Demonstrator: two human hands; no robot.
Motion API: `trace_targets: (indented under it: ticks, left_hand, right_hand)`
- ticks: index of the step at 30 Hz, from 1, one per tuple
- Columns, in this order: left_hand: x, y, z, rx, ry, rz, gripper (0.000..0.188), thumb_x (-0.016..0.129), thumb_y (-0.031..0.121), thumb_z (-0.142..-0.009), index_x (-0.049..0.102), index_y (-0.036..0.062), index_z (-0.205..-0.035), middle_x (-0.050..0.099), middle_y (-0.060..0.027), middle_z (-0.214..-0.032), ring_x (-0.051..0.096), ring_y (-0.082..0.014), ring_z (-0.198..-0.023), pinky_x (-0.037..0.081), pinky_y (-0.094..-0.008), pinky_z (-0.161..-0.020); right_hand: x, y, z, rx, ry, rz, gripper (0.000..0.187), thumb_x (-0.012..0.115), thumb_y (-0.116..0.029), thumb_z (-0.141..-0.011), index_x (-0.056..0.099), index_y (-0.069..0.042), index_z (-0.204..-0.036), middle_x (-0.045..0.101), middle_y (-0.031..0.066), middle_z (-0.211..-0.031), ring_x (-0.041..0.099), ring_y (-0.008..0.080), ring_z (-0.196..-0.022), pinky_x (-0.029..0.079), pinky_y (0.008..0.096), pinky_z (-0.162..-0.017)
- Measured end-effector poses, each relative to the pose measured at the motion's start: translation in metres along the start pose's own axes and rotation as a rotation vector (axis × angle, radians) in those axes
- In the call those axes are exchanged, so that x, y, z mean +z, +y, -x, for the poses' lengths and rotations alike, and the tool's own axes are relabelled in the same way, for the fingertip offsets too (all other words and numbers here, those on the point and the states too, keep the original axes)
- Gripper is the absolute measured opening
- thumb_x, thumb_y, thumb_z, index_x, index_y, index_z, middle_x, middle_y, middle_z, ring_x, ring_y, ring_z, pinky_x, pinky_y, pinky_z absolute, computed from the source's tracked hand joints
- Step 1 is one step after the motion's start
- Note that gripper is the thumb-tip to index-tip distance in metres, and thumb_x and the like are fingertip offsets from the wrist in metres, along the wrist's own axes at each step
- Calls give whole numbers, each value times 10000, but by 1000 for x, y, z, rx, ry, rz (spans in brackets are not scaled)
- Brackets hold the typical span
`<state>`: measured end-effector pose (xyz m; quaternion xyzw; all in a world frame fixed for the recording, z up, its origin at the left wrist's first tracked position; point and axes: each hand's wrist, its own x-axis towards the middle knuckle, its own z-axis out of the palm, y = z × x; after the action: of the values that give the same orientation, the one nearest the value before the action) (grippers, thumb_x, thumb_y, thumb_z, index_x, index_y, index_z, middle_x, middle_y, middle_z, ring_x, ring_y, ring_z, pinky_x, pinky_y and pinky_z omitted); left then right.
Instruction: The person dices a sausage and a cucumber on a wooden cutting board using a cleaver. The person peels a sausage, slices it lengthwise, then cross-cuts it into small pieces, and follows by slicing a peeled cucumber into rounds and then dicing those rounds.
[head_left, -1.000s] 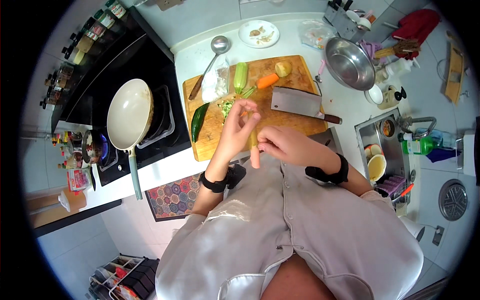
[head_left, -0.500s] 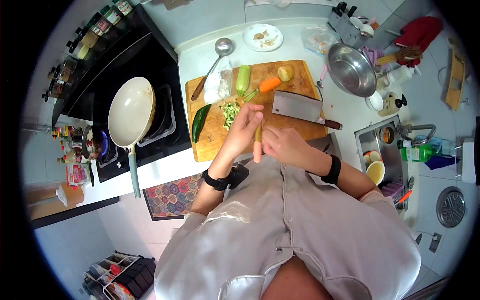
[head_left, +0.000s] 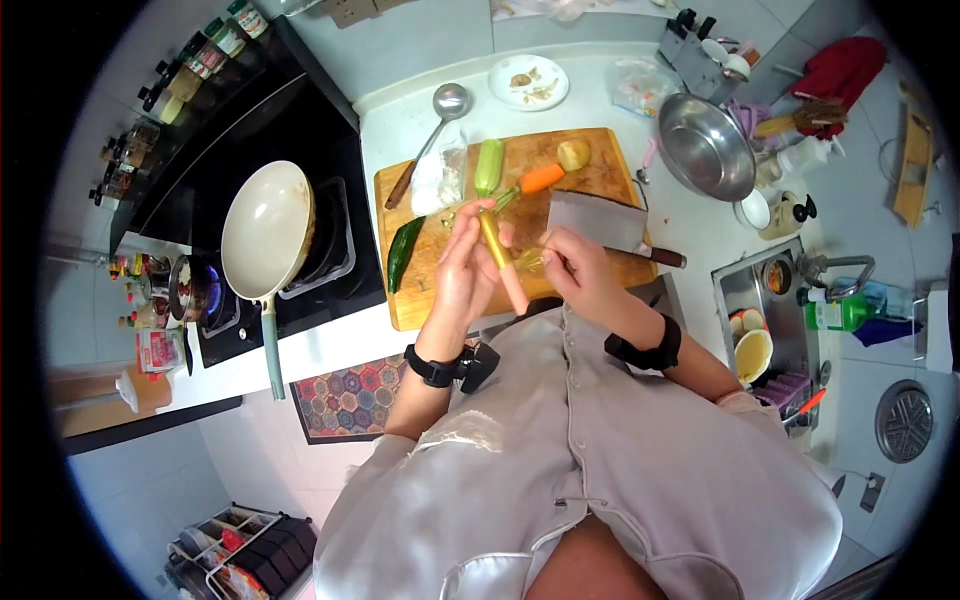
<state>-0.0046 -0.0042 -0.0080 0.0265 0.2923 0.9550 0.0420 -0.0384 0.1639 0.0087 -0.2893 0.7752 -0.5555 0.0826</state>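
My left hand (head_left: 463,270) is closed round a sausage (head_left: 515,290) in a gold wrapper, tilted with its bare pink end toward me. My right hand (head_left: 582,272), just right of it, pinches a loose, see-through strip of wrapper (head_left: 532,261). Both hands are above the near part of the wooden cutting board (head_left: 425,288). A cleaver (head_left: 597,220) lies there behind my right hand. Farther back are a pale green vegetable piece (head_left: 489,167), a carrot piece (head_left: 542,179) and a round yellowish piece (head_left: 574,154). My left hand hides most of some chopped green bits.
A dark green cucumber piece (head_left: 404,252) and a plastic bag (head_left: 438,182) lie on the board's left. Left stands a stove (head_left: 330,110) with a pan (head_left: 265,225) and a lit burner (head_left: 213,292). A ladle (head_left: 452,100), plate (head_left: 548,96), steel bowl (head_left: 706,147) and sink (head_left: 735,290) surround the board.
My hands have drawn apart, the right one moving right with the wrapper strip. The left hand has turned, showing more of the sausage's gold wrapper.
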Motion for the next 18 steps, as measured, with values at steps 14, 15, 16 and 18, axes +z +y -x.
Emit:
trace_targets:
  ticks: [14,15,16,18]
  left_hand:
    - [16,-10,0,-200,44,-144,615,512,-75,-795,247,101,-1321,550,-108,-971,580,-181,-839,478,-277,-725]
    - [14,-11,0,-210,6,-115,578,498,-73,-794,256,99,-1290,543,-123,-985,597,-205,-801,488,-293,-711]
    - [13,-12,0,-221,-31,-86,541,484,-71,-794,266,97,-1260,535,-138,-998,615,-229,-764,498,-310,-698]
    - [14,-11,2,-239,-15,-73,551,492,-86,-778,263,99,-1244,525,-149,-1018,625,-240,-738,503,-312,-689]
  right_hand:
    - [-1,20,-16,-393,102,228,159,595,-22,-761,437,-41,-750,489,101,-655,517,284,-561,406,339,-489]
    - [-2,21,-19,-395,100,227,159,595,-22,-761,437,-41,-750,489,101,-655,517,284,-561,406,339,-489]
    - [-3,21,-21,-483,116,309,140,601,-40,-745,465,-50,-774,505,92,-686,533,276,-577,419,344,-487]
    - [-3,20,-23,-571,132,393,134,608,-58,-729,493,-60,-798,522,82,-716,549,268,-594,433,348,-486]
